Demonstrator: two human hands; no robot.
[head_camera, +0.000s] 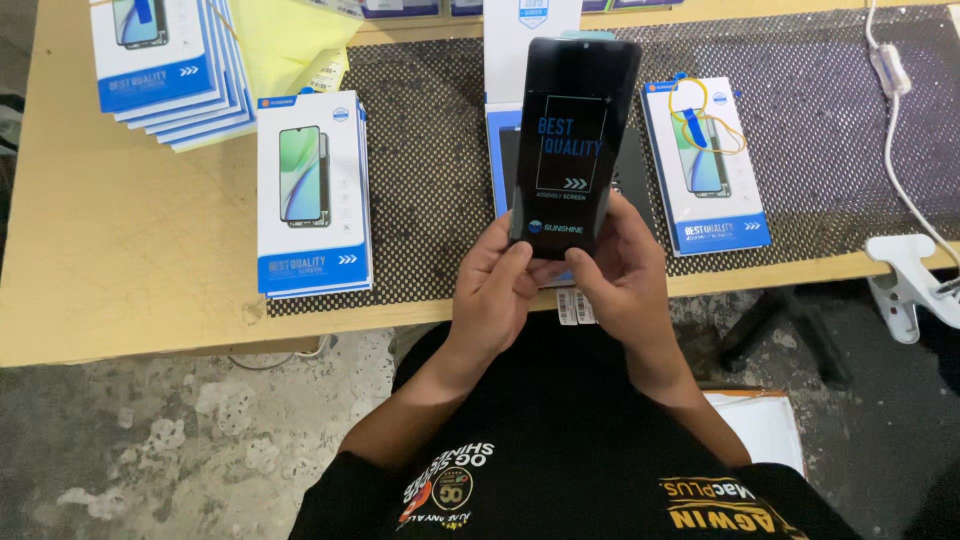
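A black phone screen panel (572, 140) with printed film on its face stands upright in front of me, held at its lower end by both hands. My left hand (492, 290) grips the bottom left corner, thumb on the face. Along the lower right edge sits my right hand (622, 272), its thumb on the bottom. Behind the panel an open blue and white box (497, 150) lies on the dark mesh mat (430, 130).
A stack of white and blue screen boxes (312, 195) lies left of my hands; another stack (165, 65) is at the far left. One box with a yellow rubber band (705, 160) lies right. A white clamp (905, 285) and cable (890, 70) are at the right table edge.
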